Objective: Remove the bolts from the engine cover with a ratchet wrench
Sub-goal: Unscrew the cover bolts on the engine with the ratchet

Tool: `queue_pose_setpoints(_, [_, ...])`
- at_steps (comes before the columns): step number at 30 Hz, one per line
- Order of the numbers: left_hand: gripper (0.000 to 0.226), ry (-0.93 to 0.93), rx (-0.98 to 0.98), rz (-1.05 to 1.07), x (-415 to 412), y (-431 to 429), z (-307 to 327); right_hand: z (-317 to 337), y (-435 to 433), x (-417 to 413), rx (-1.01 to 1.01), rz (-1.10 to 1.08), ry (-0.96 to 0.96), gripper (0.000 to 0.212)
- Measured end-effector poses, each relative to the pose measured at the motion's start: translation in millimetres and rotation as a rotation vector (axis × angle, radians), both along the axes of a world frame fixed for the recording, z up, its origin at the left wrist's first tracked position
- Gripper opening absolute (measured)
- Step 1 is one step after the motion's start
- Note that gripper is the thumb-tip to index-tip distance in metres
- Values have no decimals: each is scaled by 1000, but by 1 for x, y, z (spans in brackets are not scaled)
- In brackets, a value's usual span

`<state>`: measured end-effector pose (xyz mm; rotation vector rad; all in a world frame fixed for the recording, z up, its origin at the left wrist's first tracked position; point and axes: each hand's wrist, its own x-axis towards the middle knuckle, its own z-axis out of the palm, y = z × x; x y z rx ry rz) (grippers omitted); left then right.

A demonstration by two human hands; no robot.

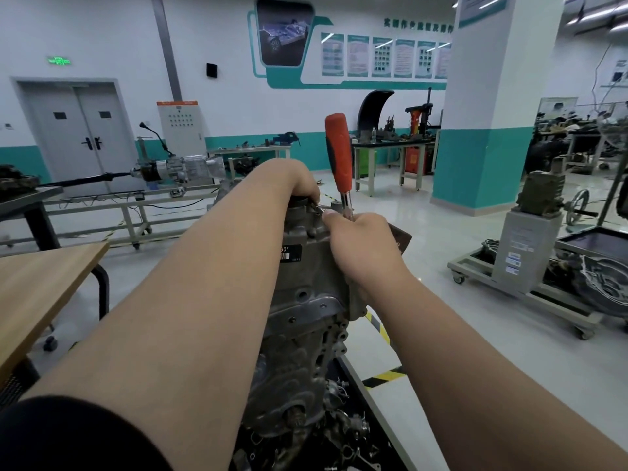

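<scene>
Nearest of all is a dark sleeve [68, 436] on the left arm, and from there both bare forearms reach out over the engine. The engine cover [306, 273], grey cast metal, stands upright in the middle of things, above a black tray [373, 413] littered with loose parts. At its top edge the left hand [299, 185] has its fingers curled over the casting, fingertips touching a bright metal piece [318, 209] (bolt head or socket, too small to tell). Just beside it the right hand [360, 243] is wrapped round the steel shank of the ratchet wrench [341, 171], low down by the head, so the red grip [336, 141] stands up free above the knuckles.

From where I'm watching, that wrench looks stiff and fairly hefty. The rubbery grip is the place to hold it for leverage, while a hold near the head suits only spinning a loosened bolt. The cover looks heavy and unlikely to shift. The bolts are small, probably oily, and easy to lose among the parts below.
</scene>
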<state>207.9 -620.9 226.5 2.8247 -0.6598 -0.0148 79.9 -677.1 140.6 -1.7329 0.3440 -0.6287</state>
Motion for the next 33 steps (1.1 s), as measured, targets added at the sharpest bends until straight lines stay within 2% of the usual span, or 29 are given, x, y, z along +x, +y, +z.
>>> queue_pose_setpoints(6, [41,-56,54,6,1,-1,0,4,5,-3,472,204,-4,21])
queue_pose_setpoints(11, [33,-20,35,11,3,-3,0,6,3,-4,747,330,1,27])
queue_pose_setpoints(14, [30,-53,-6,23,3,-2,-1,5,0,-6,731,362,14,27])
queue_pose_setpoints(16, [32,-98,-65,27,4,0,-4,5,-2,-7,552,325,51,22])
queue_pose_setpoints(17, [31,-122,-140,31,6,-1,-6,5,-4,-8,428,287,69,18])
queue_pose_setpoints(19, [28,-187,-419,51,7,1,-11,6,-5,-10,195,208,82,16])
queue_pose_setpoints(20, [30,-234,-619,56,6,4,-13,7,-5,-12,94,169,80,18])
queue_pose_setpoints(22, [36,-253,-1139,97,-3,18,-20,9,-6,-18,-54,113,55,23])
queue_pose_setpoints(24, [35,-143,-1531,165,-16,39,-28,8,-9,-24,-131,89,20,23])
queue_pose_setpoints(28, [35,166,-1956,115,-56,79,-67,-28,-18,-50,57,228,-67,26])
queue_pose_setpoints(30, [31,293,-2045,119,-79,94,-105,-70,-24,-71,224,354,-67,24])
queue_pose_setpoints(33, [28,588,-2056,350,-103,105,-179,-140,-29,-102,444,488,91,22])
